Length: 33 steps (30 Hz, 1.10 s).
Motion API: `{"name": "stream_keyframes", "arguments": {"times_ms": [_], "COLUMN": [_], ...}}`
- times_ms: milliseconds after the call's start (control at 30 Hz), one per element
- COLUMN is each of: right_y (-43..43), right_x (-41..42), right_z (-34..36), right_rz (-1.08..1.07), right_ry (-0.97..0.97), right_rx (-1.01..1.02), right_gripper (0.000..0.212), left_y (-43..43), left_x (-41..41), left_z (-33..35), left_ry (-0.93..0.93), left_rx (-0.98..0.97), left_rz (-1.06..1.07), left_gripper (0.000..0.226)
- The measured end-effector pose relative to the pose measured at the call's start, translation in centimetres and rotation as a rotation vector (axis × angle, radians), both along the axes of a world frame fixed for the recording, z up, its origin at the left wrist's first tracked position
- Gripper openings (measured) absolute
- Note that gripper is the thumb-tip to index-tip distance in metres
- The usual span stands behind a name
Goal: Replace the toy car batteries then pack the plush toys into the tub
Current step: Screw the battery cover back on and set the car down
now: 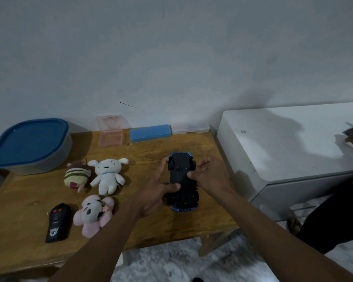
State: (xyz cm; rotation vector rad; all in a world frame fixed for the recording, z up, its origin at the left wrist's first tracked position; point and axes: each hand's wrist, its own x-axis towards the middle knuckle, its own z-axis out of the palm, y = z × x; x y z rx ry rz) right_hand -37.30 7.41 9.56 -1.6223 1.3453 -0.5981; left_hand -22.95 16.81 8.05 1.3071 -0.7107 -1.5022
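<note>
Bare forearms, no sleeves/rings.

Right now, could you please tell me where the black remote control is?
The black remote control lies at the wooden table's front left, just left of the pink flower-shaped panda plush.

We hold the car (181,180) upside down over the table (151,226), left hand (157,192) and right hand (208,176) gripping its sides. Three plush toys (107,176), a remote (58,224) and the lidded tub (29,145) lie left.
</note>
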Motion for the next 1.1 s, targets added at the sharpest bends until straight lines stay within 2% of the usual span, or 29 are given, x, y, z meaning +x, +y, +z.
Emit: {"name": "stream_keyframes", "arguments": {"times_ms": [167,533,700,767,867,967,1100], "right_y": [0.0,-0.7,-2.2,-3.2,-4.5,-5.1,-5.4], "right_x": [-1.3,-3.8,-5.4,-6.3,-8.1,-9.8,-10.4], "right_z": [-1.1,-2.6,-3.6,-4.4,-5.9,-7.3,-9.5], "right_rz": [-0.030,-0.044,-0.024,-0.062,-0.068,0.003,0.085], "right_ry": [0.027,0.087,0.001,0.050,0.209,0.394,0.482], "right_rx": [0.051,0.084,0.197,0.193,0.117,0.105,0.135], "right_gripper": [0.036,0.037,0.017,0.011,0.021,0.017,0.017], "left_y": [-0.1,-1.0,-1.6,-1.8,-1.9,-2.0,-2.1], "left_x": [-1.1,-3.5,-4.6,-5.2,-5.8,-6.1,-6.4], "left_z": [-0.8,-3.3,-4.5,-5.2,-6.1,-6.9,-7.4], "left_ry": [-0.006,-0.019,-0.004,-0.002,0.015,0.012,0.058], "left_rx": [0.085,0.118,0.133,0.141,0.142,0.160,0.190], "left_rz": [-0.030,-0.048,0.003,0.018,0.044,0.063,0.089], "left_gripper": [0.090,0.094,0.095,0.093,0.090,0.089,0.092]}}
